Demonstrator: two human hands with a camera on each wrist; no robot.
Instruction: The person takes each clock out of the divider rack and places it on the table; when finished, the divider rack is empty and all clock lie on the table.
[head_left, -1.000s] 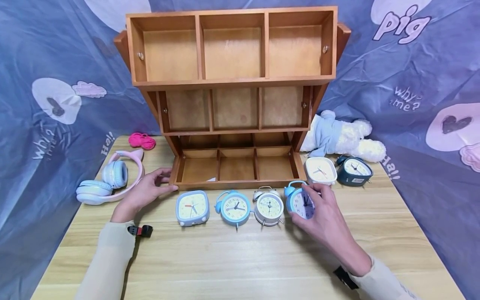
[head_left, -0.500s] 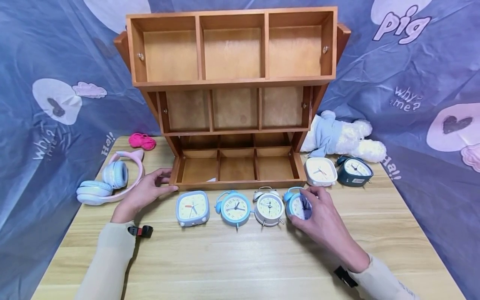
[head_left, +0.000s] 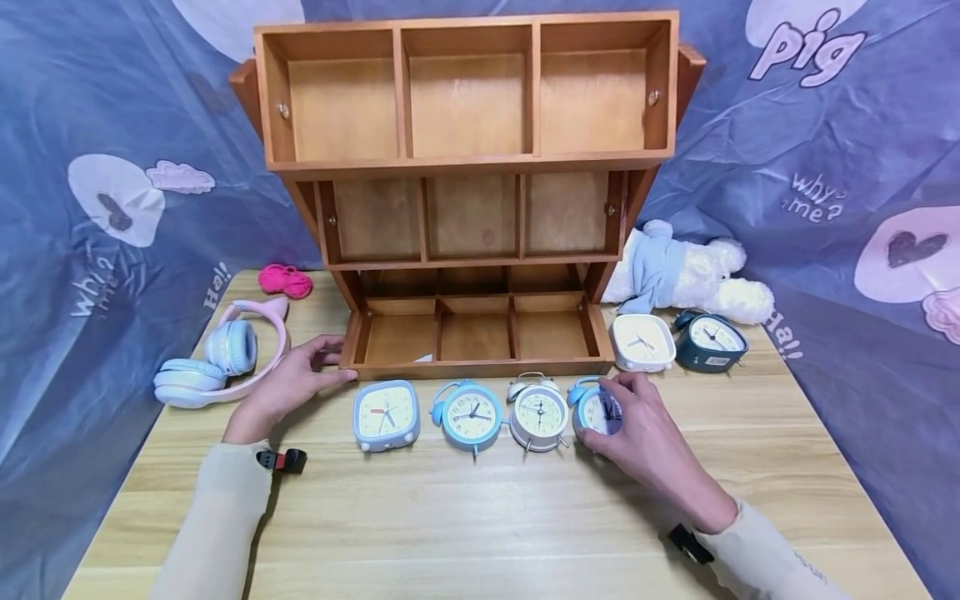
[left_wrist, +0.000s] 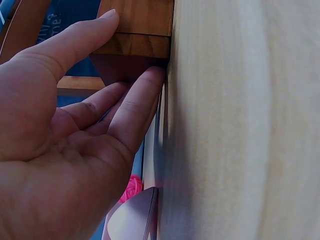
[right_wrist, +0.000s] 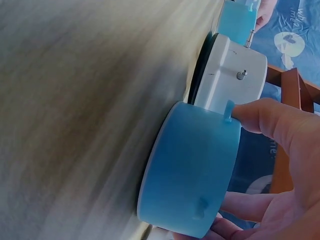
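Note:
My right hand (head_left: 651,442) holds a blue twin-bell alarm clock (head_left: 592,411) between thumb and fingers at the right end of a clock row. The right wrist view shows its blue rounded side (right_wrist: 187,165), with the thumb at a small blue part on its rim. Beside it stand a white twin-bell clock (head_left: 539,414), another blue twin-bell clock (head_left: 471,415) and a pale blue square clock (head_left: 386,416). My left hand (head_left: 288,387) grips the lower left corner of a wooden tiered shelf (head_left: 480,368); its thumb (left_wrist: 85,37) lies on one face, its fingers against another.
A white square clock (head_left: 642,342) and a dark green clock (head_left: 709,342) stand right of the shelf, before a white plush toy (head_left: 682,271). Pink headphones (head_left: 255,375) and pink yarn (head_left: 285,281) lie on the left. Blue printed cloth (head_left: 840,150) hangs behind.
My right hand and the blue clock have shifted slightly towards me and left, settling beside the white clock. My left hand stays at the shelf corner.

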